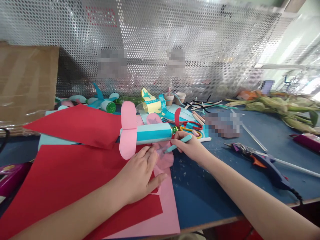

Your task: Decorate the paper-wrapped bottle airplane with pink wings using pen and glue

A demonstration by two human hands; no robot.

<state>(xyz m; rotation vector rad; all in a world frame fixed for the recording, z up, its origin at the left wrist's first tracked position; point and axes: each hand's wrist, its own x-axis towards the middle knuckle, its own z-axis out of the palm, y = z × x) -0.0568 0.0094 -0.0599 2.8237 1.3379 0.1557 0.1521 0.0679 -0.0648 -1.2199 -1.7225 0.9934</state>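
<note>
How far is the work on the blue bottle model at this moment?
Done: the bottle is wrapped in blue paper and carries pink fins. In hand: the left hand presses the pink paper flat while the right hand holds a teal pen on it. Left, probably: that pink piece is not yet cut or attached; the glue gun lies unused.

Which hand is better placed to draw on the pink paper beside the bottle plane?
Right. The right hand grips the teal pen, its tip down at the pink paper. The left hand lies flat on that paper with no tool, so it probably serves better as the steadying hand.
</note>
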